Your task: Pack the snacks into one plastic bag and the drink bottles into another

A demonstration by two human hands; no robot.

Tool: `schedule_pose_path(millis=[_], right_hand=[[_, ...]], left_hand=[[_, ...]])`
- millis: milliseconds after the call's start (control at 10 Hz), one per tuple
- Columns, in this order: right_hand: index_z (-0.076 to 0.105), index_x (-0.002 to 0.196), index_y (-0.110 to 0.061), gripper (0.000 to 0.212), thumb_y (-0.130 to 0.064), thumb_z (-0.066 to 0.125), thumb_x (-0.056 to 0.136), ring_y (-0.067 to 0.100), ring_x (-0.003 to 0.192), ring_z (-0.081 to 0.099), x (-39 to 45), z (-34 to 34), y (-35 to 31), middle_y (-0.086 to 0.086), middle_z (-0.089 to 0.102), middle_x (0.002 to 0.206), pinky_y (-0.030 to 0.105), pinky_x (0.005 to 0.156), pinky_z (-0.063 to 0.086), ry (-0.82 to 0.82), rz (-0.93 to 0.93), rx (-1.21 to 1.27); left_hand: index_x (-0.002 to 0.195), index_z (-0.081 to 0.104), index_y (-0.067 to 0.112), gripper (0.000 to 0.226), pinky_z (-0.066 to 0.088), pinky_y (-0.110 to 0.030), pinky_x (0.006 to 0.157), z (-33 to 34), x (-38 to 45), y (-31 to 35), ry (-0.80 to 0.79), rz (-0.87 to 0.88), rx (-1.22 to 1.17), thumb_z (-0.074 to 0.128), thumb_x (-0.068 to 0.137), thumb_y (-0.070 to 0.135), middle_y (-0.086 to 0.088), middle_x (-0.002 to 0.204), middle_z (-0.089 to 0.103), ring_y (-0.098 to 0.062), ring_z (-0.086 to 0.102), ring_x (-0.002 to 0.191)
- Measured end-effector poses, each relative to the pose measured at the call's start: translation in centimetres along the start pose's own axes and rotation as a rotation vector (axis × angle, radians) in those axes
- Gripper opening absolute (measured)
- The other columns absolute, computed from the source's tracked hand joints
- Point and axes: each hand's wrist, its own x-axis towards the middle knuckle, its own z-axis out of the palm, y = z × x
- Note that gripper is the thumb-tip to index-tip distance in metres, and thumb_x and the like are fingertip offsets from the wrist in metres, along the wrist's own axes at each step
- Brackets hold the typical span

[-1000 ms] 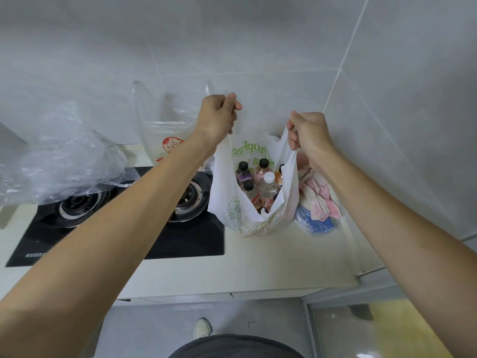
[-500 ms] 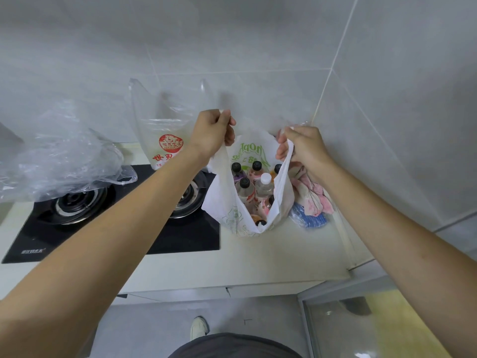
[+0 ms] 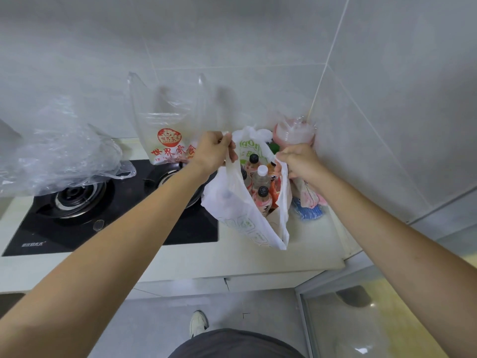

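A white plastic bag with green print [image 3: 237, 213] stands on the pale counter, its mouth spread wide. Several drink bottles [image 3: 260, 184] with black and white caps stand inside it. My left hand [image 3: 214, 151] grips the bag's left handle. The right handle is pinched in my right hand [image 3: 299, 158]. Behind my left hand, a clear bag with a red logo [image 3: 167, 140] stands upright against the wall; its contents are hard to make out.
A black two-burner gas hob [image 3: 77, 202] lies to the left, with a crumpled clear plastic sheet [image 3: 56, 156] over its far-left burner. A pink wrapped bundle [image 3: 296, 133] and a blue item [image 3: 308, 213] fill the corner. The counter edge [image 3: 232, 267] runs below.
Both hands have come down with the handles, lowering the white bag so that it sags on the counter. The bag's mouth stays spread.
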Motion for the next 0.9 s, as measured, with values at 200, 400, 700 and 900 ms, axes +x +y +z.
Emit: schedule_pose_path(millis=[200, 400, 700, 900], right_hand=[[0.073, 0.09, -0.001, 0.025, -0.022, 0.063, 0.099, 0.026, 0.081, 0.076, -1.0, 0.8, 3.4, 0.004, 0.077, 0.074, 0.044, 0.084, 0.061, -0.029, 0.059, -0.087], [0.064, 0.092, 0.007, 0.038, -0.031, 0.062, 0.089, 0.025, 0.069, 0.066, -1.6, 0.7, 6.2, 0.017, 0.076, 0.085, 0.04, 0.073, 0.057, -0.005, 0.038, -0.232], [0.067, 0.102, -0.018, 0.012, -0.025, 0.059, 0.097, 0.018, 0.089, 0.061, -4.2, 0.0, 6.0, -0.005, 0.069, 0.095, 0.03, 0.066, 0.039, 0.091, -0.139, -0.474], [0.062, 0.119, -0.017, 0.023, -0.029, 0.061, 0.099, 0.022, 0.106, 0.063, -5.7, 0.4, 5.3, 0.0, 0.069, 0.113, 0.036, 0.084, 0.049, 0.058, -0.215, -0.509]], left_hand=[[0.084, 0.061, 0.005, 0.038, 0.053, -0.022, 0.055, 1.8, -1.9, -3.1, -0.017, -0.069, 0.051, 0.042, 0.11, 0.024, -0.012, 0.07, 0.072, -0.013, 0.066, 0.058], [0.072, 0.069, 0.003, 0.045, 0.059, -0.033, 0.076, 3.3, -4.0, -5.6, -0.032, -0.093, 0.148, 0.047, 0.107, 0.021, -0.008, 0.066, 0.075, -0.025, 0.073, 0.066], [0.075, 0.073, 0.009, 0.036, 0.061, -0.047, 0.077, 2.6, -7.5, -6.1, 0.071, -0.167, 0.222, 0.056, 0.101, 0.026, -0.011, 0.076, 0.076, -0.037, 0.072, 0.081], [0.098, 0.07, -0.001, 0.027, 0.06, -0.052, 0.084, 2.2, -10.6, -6.2, -0.038, -0.188, 0.297, 0.061, 0.099, 0.024, -0.008, 0.088, 0.077, -0.035, 0.072, 0.09]])
